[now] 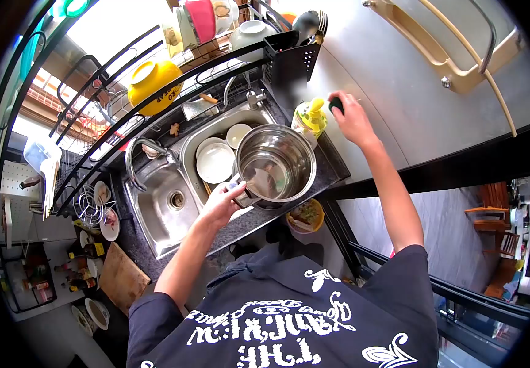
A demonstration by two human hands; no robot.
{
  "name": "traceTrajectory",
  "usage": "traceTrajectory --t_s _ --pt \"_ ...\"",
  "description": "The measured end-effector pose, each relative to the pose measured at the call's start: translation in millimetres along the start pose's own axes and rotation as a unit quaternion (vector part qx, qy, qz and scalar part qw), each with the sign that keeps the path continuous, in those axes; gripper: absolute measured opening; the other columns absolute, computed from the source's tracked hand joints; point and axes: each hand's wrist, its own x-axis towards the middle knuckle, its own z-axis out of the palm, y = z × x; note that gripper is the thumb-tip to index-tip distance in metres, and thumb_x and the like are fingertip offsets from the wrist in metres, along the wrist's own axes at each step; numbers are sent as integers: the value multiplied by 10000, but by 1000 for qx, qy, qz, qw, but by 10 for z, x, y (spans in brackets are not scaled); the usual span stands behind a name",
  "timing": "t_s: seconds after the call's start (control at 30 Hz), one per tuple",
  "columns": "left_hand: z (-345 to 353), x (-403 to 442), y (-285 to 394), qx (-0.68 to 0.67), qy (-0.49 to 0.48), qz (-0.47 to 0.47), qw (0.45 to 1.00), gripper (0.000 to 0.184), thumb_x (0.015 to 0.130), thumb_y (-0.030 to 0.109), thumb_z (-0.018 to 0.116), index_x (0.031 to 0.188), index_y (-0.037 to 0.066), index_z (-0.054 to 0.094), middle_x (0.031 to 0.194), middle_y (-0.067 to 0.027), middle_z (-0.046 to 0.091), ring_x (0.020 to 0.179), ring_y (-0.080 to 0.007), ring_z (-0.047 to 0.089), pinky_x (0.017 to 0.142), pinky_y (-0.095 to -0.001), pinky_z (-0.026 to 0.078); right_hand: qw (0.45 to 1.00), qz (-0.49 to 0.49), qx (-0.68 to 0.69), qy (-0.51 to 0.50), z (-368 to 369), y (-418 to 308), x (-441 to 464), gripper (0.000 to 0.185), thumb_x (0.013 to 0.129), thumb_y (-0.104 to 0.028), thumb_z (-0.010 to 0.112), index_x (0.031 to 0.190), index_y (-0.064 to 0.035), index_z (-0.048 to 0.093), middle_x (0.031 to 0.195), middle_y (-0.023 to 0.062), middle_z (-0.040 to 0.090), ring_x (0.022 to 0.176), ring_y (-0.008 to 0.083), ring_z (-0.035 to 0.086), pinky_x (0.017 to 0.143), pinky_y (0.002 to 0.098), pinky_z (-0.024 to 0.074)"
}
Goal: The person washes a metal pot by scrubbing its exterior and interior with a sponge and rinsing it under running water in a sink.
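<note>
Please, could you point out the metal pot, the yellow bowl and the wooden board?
Metal pot [275, 162], head view: its inside.
Yellow bowl [148, 92], head view: its outer side.
Wooden board [122, 279], head view: middle of its flat face.

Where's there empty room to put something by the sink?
The left basin looks bare around its drain, beside the curved faucet. The counter patch between that basin and the wooden board looks free too. The right basin is crowded with white plates and a bowl, and the pot in the left hand hides part of it.
</note>
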Motion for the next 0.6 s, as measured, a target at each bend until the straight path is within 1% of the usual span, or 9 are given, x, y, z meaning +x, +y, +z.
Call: traceTrajectory --t_s 0.03,0.1,0.17,0.23,0.27,0.33,0.4,0.57,0.6 --pt "79 -37 69 10 8 -3 1000 302 916 148 633 1183 23 566 1110 -52 633 988 -154 631 867 -324 534 1000 -28 -10 -6 32 0 38 225 870 -104 550 1094 -105 571 1075 184 593 967 389 595 842 470 475" --pt "162 -41 182 14 -4 -3 1000 241 936 157 604 1113 -7 593 1055 -80 650 931 -169 646 792 -344 557 999 -18 -29 -38 91 45 134 229 890 -125 532 1113 -115 583 1078 180 597 982 387 596 853 471 476" --pt "267 -31 317 16 -3 -37 999 265 955 180 572 1145 -6 584 1104 -80 631 966 -173 638 818 -349 557 996 -12 -49 -68 140 63 233 237 910 -145 515 1132 -124 595 1082 176 601 996 385 596 863 473 477" --pt "264 82 397 37 -35 -74 996 298 972 214 539 1176 -1 573 1131 -82 621 1005 -188 630 854 -360 555 988 54 -102 -104 171 42 309 287 941 -238 505 1199 -153 598 1114 170 623 1032 377 597 898 475 472" --pt "278 130 438 66 -51 -77 994 328 984 241 510 1203 0 553 1142 -92 617 1021 -215 632 891 -407 557 988 52 -102 -103 202 61 357 287 941 -238 505 1199 -153 598 1114 170 623 1032 377 597 898 475 472" --pt "414 135 574 70 -63 -84 992 338 983 244 510 1211 -3 542 1150 -98 611 1020 -226 634 887 -431 561 976 118 -99 -151 310 165 432 339 944 -337 519 1219 -157 602 1142 167 637 1069 367 593 928 471 462" --pt "453 212 679 80 -74 -107 988 363 983 270 511 1221 -3 523 1177 -104 588 1016 -254 641 852 -472 581 979 106 -80 -157 383 236 456 349 938 -354 527 1210 -151 610 1153 172 634 1080 366 590 937 467 459" --pt "593 303 868 174 -78 -117 975 460 933 353 599 1180 -30 538 1171 -111 572 989 -232 637 814 -441 601 982 106 -39 -151 446 335 446 372 938 -366 521 1175 -98 624 1156 193 627 1078 372 585 940 435 453" --pt "614 330 888 216 -65 -111 968 469 910 370 630 1135 -36 563 1110 -102 588 957 -212 644 790 -417 606 982 108 -37 -148 474 355 438 372 938 -366 521 1175 -98 624 1156 193 627 1078 372 585 940 435 453"
